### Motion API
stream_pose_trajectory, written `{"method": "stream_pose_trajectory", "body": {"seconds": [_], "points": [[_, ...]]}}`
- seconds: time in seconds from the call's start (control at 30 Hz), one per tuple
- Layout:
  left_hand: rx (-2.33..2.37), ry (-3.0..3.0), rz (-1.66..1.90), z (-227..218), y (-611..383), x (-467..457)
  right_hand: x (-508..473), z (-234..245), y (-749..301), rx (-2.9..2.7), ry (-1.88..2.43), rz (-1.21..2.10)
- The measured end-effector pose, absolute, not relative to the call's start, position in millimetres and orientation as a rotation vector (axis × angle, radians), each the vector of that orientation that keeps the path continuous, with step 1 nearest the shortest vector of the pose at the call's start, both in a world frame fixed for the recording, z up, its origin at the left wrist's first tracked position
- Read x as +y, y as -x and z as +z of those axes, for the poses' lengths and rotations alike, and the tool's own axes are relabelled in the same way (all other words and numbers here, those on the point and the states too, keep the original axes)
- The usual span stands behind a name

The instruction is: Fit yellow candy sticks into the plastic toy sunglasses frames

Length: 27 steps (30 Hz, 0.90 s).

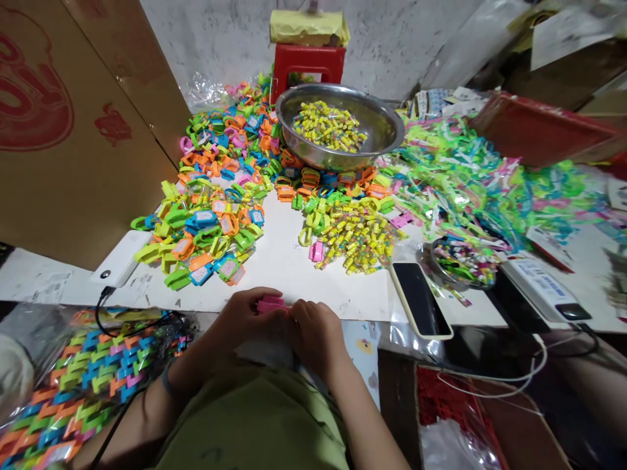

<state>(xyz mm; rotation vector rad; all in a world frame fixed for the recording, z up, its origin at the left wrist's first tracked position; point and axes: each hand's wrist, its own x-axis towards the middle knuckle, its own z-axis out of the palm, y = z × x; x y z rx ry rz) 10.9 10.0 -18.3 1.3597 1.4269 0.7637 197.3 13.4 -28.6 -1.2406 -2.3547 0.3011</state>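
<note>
My left hand is closed round a pink toy watch at the front edge of the white table. Against its right end, the fingers of my right hand are pressed together; they hide part of it. Just beyond my hands lies a pile of small yellow-wrapped pieces, with a pink watch at its near left corner. Farther left is a heap of orange, green, yellow and blue toy watches, some with a patterned face.
A steel bowl holds more yellow pieces, with watches heaped around it. A phone, a small bowl and a power bank lie right. A cardboard box stands left; bagged watches sit below. Cables hang over the edge.
</note>
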Motion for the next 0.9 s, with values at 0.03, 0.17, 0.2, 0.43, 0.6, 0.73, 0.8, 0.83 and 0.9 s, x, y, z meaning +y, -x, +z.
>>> {"method": "stream_pose_trajectory", "body": {"seconds": [0.03, 0.17, 0.2, 0.43, 0.6, 0.73, 0.8, 0.83, 0.9], "points": [[1.474, -1.432, 0.767, -15, -6, 13, 19, -31, -199, -2.346, 1.256, 0.36], [1.838, -1.654, 0.921, 9, 30, 37, 56, -47, -218, -2.261, 1.489, 0.335], [1.954, -1.702, 1.002, 16, 42, 46, 66, -51, -224, -2.225, 1.591, 0.283], [2.372, -2.028, 1.224, 34, 69, 107, 97, -62, -232, -2.158, 1.691, 0.221], [1.851, -2.122, 0.839, 1, -24, 114, 93, -65, -232, -2.04, 1.761, 0.233], [1.814, -2.03, 0.775, -38, -83, 131, 84, -70, -242, -1.879, 1.671, 0.354], [1.8, -1.974, 0.781, -51, -96, 142, 76, -73, -247, -1.83, 1.531, 0.38], [1.785, -1.951, 0.789, -55, -100, 146, 72, -75, -249, -1.811, 1.47, 0.39], [1.737, -1.914, 0.815, -58, -102, 151, 64, -76, -251, -1.774, 1.398, 0.426]]}}
